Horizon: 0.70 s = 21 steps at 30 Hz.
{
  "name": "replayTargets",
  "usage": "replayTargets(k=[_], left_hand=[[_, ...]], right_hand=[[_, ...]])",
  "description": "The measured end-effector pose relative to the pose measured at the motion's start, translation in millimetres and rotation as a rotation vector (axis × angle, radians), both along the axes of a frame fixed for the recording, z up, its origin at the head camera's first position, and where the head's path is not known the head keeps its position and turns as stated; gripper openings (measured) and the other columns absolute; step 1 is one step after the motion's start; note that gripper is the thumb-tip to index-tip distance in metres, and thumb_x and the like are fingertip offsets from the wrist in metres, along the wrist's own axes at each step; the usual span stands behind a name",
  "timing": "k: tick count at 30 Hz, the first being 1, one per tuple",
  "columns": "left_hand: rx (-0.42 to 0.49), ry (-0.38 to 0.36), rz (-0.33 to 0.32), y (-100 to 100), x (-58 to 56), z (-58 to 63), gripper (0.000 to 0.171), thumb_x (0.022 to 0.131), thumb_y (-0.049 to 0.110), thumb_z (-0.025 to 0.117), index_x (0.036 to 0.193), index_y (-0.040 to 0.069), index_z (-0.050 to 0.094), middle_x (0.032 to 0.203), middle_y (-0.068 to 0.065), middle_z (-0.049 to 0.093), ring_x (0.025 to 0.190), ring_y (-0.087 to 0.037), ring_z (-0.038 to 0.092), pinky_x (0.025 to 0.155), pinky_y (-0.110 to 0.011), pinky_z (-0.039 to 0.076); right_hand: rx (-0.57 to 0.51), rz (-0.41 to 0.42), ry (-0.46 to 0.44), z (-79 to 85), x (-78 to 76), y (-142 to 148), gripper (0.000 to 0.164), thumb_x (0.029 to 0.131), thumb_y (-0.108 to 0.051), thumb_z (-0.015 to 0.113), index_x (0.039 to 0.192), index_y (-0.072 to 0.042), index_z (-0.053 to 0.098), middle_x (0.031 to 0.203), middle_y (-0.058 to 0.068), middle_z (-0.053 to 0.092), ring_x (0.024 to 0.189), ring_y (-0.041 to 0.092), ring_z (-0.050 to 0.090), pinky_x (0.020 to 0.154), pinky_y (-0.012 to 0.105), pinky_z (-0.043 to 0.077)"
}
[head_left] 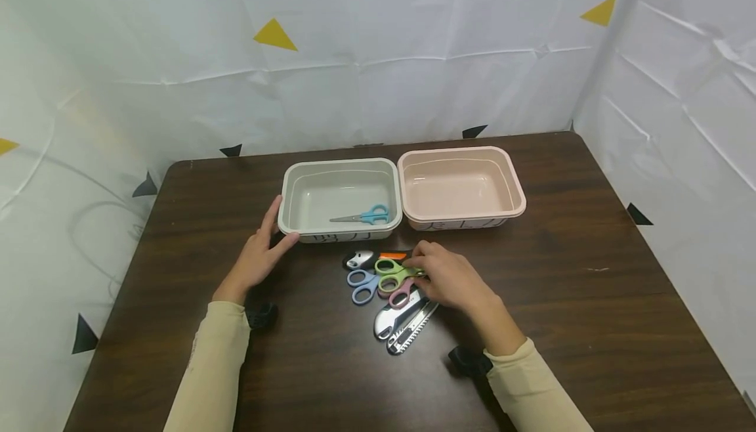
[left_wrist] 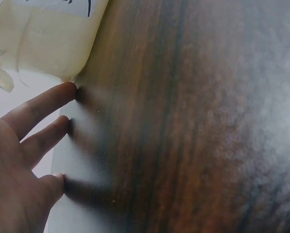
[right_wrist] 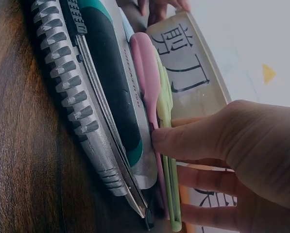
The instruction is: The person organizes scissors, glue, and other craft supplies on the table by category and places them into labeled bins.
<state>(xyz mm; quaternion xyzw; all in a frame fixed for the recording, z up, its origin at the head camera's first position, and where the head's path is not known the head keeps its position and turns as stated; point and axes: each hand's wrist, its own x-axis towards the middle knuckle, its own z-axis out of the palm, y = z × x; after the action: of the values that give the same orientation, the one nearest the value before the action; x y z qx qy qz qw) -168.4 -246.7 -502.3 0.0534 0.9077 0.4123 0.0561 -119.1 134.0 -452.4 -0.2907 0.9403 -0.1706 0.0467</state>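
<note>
My left hand (head_left: 254,261) touches the near left corner of the grey-green bin (head_left: 339,163), fingers spread; in the left wrist view its fingertips meet the tabletop. Inside that bin lies a pair of turquoise scissors (head_left: 373,215). My right hand (head_left: 451,281) pinches the green scissors (head_left: 403,274) between thumb and fingers, on top of the pile. Directly beneath, and close to the thumb in the right wrist view, are pink scissors (right_wrist: 145,68). Periwinkle scissors (head_left: 371,281) stick out at the left. Two silver utility knives (head_left: 386,322) lie at the pile's near side.
A pink bin (head_left: 461,216) stands right beside the grey-green one. Behind the green scissors lies a black, grey and orange utility knife (head_left: 360,260). Handwritten characters mark the bin's front label (right_wrist: 181,58). White sheeting (head_left: 354,104) rises behind the dark wooden table (head_left: 590,327).
</note>
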Motion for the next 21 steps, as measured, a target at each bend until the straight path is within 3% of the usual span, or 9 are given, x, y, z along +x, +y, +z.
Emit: replayTargets(k=[8, 17, 21], left_hand=[[0.005, 0.002, 0.0, 0.0, 0.7, 0.1, 0.08, 0.091, 0.056, 0.055, 0.147, 0.055, -0.002, 0.151, -0.013, 0.036, 0.138, -0.04, 0.031, 0.099, -0.074, 0.021], [-0.004, 0.007, 0.001, 0.9, 2.1, 0.5, 0.081, 0.091, 0.056, 0.054, 0.15, 0.049, -0.001, 0.151, -0.014, 0.034, 0.138, -0.041, 0.031, 0.099, -0.074, 0.021], [0.007, 0.008, -0.001, 1.9, 3.8, 3.1, 0.08, 0.091, 0.055, 0.055, 0.149, 0.051, -0.001, 0.153, -0.012, 0.033, 0.138, -0.039, 0.031, 0.099, -0.074, 0.021]], right_hand=[[0.025, 0.012, 0.008, 1.8, -0.2, -1.2, 0.026, 0.08, -0.013, 0.076, 0.105, -0.02, 0.075, 0.096, -0.005, 0.055, 0.088, 0.012, 0.053, 0.062, 0.03, 0.046], [0.014, 0.044, 0.053, -0.7, 0.0, -0.3, 0.025, 0.079, -0.012, 0.077, 0.103, -0.02, 0.075, 0.093, -0.006, 0.054, 0.085, 0.011, 0.053, 0.062, 0.031, 0.046], [0.004, 0.059, 0.082, -0.9, 0.9, 1.6, 0.025, 0.079, -0.012, 0.076, 0.102, -0.021, 0.074, 0.094, -0.006, 0.055, 0.087, 0.011, 0.053, 0.063, 0.031, 0.047]])
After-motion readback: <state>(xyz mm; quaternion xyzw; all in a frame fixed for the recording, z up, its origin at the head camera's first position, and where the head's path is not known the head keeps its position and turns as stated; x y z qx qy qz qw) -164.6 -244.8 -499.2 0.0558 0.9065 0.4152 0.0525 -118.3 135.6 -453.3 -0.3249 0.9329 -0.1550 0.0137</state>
